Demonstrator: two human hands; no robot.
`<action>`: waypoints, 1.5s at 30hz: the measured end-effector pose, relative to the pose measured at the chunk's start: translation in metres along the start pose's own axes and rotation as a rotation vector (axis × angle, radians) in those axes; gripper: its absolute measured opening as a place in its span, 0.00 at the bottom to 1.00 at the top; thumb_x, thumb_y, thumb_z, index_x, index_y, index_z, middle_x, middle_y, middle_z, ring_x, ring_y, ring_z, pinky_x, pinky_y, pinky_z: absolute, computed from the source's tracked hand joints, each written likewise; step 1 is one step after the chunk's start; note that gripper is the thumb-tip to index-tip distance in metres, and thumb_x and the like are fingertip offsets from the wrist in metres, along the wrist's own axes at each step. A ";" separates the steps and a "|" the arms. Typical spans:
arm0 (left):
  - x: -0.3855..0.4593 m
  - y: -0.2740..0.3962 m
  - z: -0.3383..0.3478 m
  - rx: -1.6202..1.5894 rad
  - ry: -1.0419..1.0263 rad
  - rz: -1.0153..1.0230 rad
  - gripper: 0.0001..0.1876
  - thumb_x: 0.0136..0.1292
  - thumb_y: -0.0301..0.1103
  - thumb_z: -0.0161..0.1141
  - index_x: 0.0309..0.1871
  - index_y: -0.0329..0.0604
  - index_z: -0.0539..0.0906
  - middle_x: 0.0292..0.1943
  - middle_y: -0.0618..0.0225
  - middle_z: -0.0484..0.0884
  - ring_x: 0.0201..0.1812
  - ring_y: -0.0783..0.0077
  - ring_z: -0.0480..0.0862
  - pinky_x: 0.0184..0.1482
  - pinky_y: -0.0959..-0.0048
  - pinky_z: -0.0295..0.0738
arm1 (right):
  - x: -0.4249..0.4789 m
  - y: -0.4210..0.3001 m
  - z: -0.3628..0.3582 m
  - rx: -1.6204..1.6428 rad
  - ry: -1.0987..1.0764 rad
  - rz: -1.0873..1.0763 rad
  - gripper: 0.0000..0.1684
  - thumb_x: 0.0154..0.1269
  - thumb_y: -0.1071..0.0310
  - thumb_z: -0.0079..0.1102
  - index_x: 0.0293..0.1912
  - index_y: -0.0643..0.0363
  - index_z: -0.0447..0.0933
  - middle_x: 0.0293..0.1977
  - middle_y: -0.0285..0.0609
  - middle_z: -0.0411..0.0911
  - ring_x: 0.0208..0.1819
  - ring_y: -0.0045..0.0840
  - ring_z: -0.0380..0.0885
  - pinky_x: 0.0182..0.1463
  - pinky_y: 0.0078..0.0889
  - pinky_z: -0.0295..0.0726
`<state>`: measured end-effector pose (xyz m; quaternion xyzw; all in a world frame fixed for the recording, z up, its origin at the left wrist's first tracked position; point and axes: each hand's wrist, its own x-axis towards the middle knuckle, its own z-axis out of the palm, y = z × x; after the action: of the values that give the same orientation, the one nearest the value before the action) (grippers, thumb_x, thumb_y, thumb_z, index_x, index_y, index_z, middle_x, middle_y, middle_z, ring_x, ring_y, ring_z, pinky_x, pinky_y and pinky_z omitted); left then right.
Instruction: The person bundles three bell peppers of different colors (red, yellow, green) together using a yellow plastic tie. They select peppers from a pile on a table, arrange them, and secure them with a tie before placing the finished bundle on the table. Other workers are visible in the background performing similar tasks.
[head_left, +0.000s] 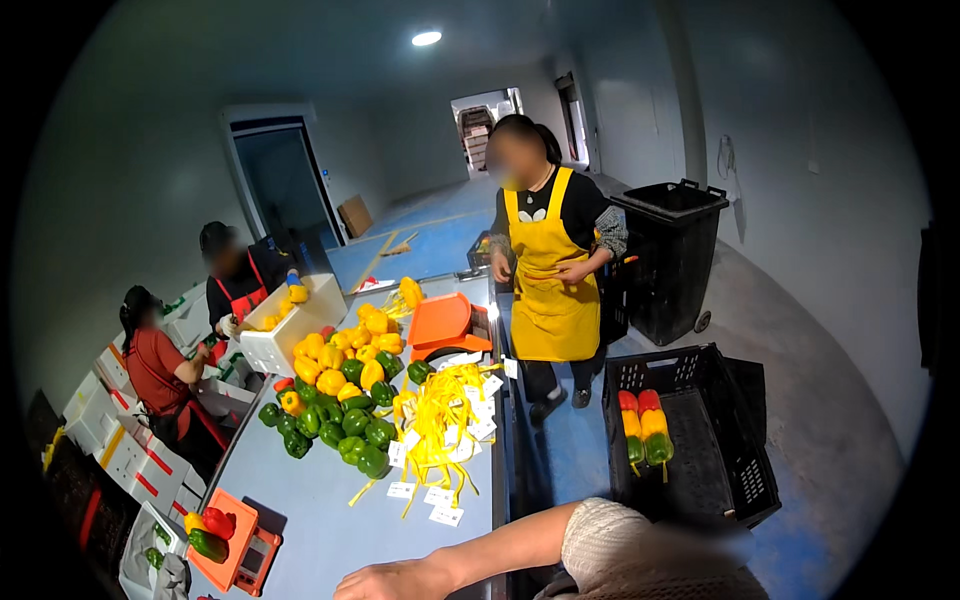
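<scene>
My right hand (394, 581) is at the bottom edge over the grey-blue table (322, 517), its fingers cut off by the frame. My left hand is out of view. Left of my right hand, an orange digital scale (251, 564) bears a red bell pepper (219, 523), a green one (208, 546) and a yellow one. Farther up the table lie a heap of green bell peppers (352, 424) and a heap of yellow bell peppers (331, 357). Beside them is a tangle of yellow straps (435, 409) with white printed tags.
A co-worker in a yellow apron (551, 277) stands beyond the table. A black crate (701, 420) holds strapped peppers; a black wheeled bin (667, 262) stands behind. Two co-workers are at left, one holding a white foam box (281, 352). Orange trays (442, 322) lie on the table.
</scene>
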<state>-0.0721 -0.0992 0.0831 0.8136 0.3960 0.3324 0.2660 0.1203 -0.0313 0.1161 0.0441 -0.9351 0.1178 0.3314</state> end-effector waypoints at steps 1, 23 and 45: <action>0.000 -0.002 0.000 0.128 0.023 0.055 0.12 0.66 0.27 0.59 0.51 0.35 0.76 0.43 0.52 0.79 0.44 0.58 0.82 0.48 0.65 0.76 | -0.008 0.000 -0.011 0.087 0.166 0.081 0.12 0.58 0.68 0.65 0.40 0.62 0.75 0.36 0.47 0.77 0.41 0.39 0.77 0.43 0.39 0.76; 0.062 0.066 -0.009 0.425 0.066 0.279 0.08 0.56 0.26 0.68 0.33 0.41 0.78 0.28 0.58 0.77 0.28 0.53 0.79 0.29 0.59 0.74 | -0.044 0.034 0.101 0.840 0.242 0.297 0.10 0.65 0.65 0.65 0.44 0.60 0.83 0.36 0.44 0.81 0.42 0.32 0.80 0.46 0.35 0.78; -0.023 -0.111 0.136 -0.313 -0.294 -0.549 0.42 0.46 0.45 0.78 0.62 0.36 0.69 0.52 0.52 0.80 0.54 0.57 0.80 0.57 0.62 0.75 | -0.216 0.101 0.247 1.407 1.212 1.800 0.22 0.78 0.52 0.45 0.40 0.63 0.74 0.26 0.41 0.73 0.29 0.30 0.76 0.39 0.34 0.80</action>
<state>-0.0327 -0.0811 -0.0881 0.6652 0.5019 0.1842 0.5213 0.1212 0.0059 -0.2254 -0.4934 -0.0749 0.7633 0.4103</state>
